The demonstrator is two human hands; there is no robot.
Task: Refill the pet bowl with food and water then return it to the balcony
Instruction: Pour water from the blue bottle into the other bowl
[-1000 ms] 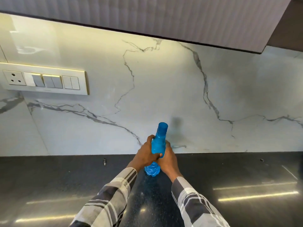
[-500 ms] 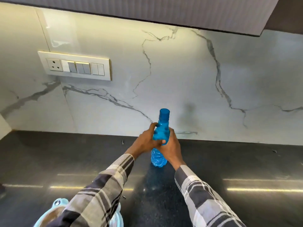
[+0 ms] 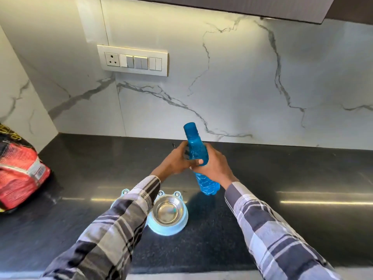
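Note:
A blue plastic water bottle with its blue cap on is held above the black counter, leaning slightly left at the top. My left hand grips its middle from the left and my right hand wraps it from the right. Below my left sleeve sits a light-blue pet bowl stand with a steel bowl that looks empty. Its left half is hidden by my sleeve.
A red and black pet food bag lies at the counter's left end by the side wall. A switch panel is on the marble backsplash. The black counter stretches to the right.
My view has tilted down and to the left, bringing the pet bowl and food bag into sight. The bottle has been lifted off the counter and moved nearer the bowl.

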